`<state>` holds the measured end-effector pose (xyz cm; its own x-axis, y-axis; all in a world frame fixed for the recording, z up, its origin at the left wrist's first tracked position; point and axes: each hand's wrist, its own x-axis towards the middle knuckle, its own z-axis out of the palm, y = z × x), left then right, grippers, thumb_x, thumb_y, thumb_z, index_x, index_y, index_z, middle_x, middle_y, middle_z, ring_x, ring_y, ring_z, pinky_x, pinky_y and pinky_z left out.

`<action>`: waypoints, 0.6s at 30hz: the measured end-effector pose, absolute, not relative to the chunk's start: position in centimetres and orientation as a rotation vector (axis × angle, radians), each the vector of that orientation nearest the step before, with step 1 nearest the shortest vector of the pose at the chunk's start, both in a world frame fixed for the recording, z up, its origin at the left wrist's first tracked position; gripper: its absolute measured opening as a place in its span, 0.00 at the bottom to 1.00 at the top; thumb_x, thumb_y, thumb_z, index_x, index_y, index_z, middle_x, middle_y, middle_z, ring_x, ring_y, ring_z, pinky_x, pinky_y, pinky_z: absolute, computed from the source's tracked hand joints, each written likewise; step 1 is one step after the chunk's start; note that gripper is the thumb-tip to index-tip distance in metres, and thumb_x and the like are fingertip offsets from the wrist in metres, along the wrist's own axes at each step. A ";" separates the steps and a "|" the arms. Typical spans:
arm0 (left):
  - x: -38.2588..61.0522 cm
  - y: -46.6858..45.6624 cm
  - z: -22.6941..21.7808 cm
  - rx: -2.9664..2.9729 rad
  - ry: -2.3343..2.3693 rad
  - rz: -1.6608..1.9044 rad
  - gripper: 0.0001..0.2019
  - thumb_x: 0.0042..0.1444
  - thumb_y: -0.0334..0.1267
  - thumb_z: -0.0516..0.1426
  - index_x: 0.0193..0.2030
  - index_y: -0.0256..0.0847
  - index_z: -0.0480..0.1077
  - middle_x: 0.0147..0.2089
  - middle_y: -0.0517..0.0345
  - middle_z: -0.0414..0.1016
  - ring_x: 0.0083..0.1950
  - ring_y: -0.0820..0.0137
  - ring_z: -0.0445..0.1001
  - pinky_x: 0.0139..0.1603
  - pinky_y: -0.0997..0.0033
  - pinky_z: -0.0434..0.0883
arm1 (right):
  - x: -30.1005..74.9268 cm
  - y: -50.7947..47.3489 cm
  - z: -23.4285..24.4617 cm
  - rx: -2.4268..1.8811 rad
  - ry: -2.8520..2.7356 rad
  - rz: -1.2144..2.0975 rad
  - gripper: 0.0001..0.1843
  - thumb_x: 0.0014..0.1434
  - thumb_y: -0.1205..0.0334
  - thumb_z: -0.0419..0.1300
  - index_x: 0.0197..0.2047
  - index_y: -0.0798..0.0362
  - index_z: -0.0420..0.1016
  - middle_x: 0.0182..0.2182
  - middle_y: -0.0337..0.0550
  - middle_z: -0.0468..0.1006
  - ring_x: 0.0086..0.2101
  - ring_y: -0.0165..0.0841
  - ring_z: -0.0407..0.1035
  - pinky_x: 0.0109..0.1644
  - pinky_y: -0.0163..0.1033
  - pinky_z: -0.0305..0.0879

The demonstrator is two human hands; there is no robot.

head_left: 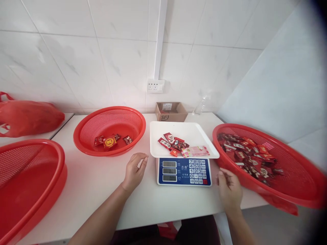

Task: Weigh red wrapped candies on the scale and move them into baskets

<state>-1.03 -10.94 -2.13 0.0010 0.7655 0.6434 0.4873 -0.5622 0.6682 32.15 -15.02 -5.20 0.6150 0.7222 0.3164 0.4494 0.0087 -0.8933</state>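
Observation:
My left hand hovers over the white table, left of the blue digital scale; its fingers are loosely curled and apart, holding nothing. My right hand sits at the near rim of the red basket on the right, which is full of wrapped snacks; the fingers curl under the rim. The scale's white tray carries several red snack packets and a pink one.
A red basket behind my left hand holds a few packets. Another red basket sits at the left edge, a red plastic bag behind it. A cardboard box and a wall socket are at the back.

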 end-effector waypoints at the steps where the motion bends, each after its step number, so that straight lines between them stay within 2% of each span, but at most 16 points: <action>1: -1.0 -10.9 -2.2 2.025 1.311 1.580 0.06 0.58 0.33 0.52 0.38 0.41 0.69 0.36 0.54 0.74 0.40 0.68 0.72 0.42 0.68 0.69 | 32.5 -15.0 -5.7 -1.646 -0.936 0.348 0.23 0.51 0.46 0.56 0.43 0.55 0.69 0.26 0.40 0.71 0.26 0.32 0.66 0.34 0.40 0.64; 6: -0.9 -10.7 -2.6 2.020 1.338 1.558 0.06 0.58 0.34 0.51 0.37 0.41 0.69 0.35 0.55 0.75 0.40 0.68 0.72 0.41 0.68 0.70 | 33.0 -14.7 -5.9 -1.634 -0.824 0.476 0.23 0.50 0.47 0.57 0.44 0.55 0.68 0.24 0.38 0.70 0.26 0.32 0.66 0.34 0.40 0.64; 11: -1.2 -10.8 -2.3 2.153 1.372 1.600 0.06 0.58 0.33 0.51 0.39 0.41 0.69 0.36 0.54 0.74 0.40 0.67 0.73 0.42 0.66 0.70 | 33.0 -14.8 -6.1 -1.731 -0.978 0.504 0.28 0.49 0.43 0.54 0.46 0.55 0.67 0.31 0.43 0.73 0.32 0.36 0.68 0.40 0.43 0.64; 15: -2.5 -10.5 -1.1 2.331 1.526 1.692 0.11 0.57 0.33 0.52 0.46 0.43 0.67 0.45 0.51 0.73 0.51 0.63 0.69 0.53 0.57 0.65 | 33.2 -14.9 -6.1 -1.786 -0.994 0.512 0.32 0.46 0.39 0.52 0.45 0.55 0.68 0.36 0.47 0.74 0.36 0.39 0.69 0.44 0.45 0.64; 18: -4.0 -9.8 -0.1 2.361 1.872 1.585 0.17 0.57 0.38 0.53 0.53 0.43 0.64 0.56 0.46 0.67 0.61 0.55 0.59 0.58 0.49 0.58 | 33.5 -14.8 -5.6 -1.818 -1.023 0.499 0.33 0.44 0.36 0.52 0.42 0.55 0.69 0.40 0.51 0.74 0.41 0.43 0.69 0.47 0.47 0.63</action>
<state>-3.98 -9.81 -0.12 -0.0206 0.6286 0.7775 0.8705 -0.3713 0.3232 33.46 -14.78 -5.61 0.5654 0.8192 0.0960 0.4280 -0.1919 -0.8832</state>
